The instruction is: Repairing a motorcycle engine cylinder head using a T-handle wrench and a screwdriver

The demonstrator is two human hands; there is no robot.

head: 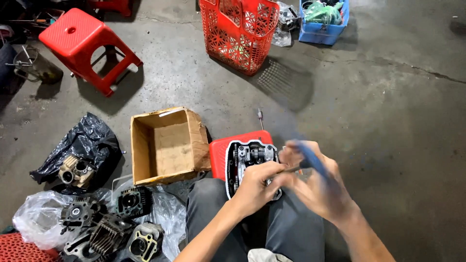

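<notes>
My left hand steadies the cylinder head on the near stool, my right hand grips a blue-handled screwdriver; head unfinished, valve gear still exposed.

two red stools, one cardboard box, one red basket, one blue crate, two hands.

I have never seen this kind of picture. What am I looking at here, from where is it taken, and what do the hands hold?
The single picture comes from a camera worn on a person's head, looking down at their own lap. The left hand steadies a metal engine part resting on a small red stool. The right hand, blurred by motion, holds a blue-handled tool against it. On the concrete floor lie an open cardboard box, more engine parts on plastic bags, and a red basket.
</notes>
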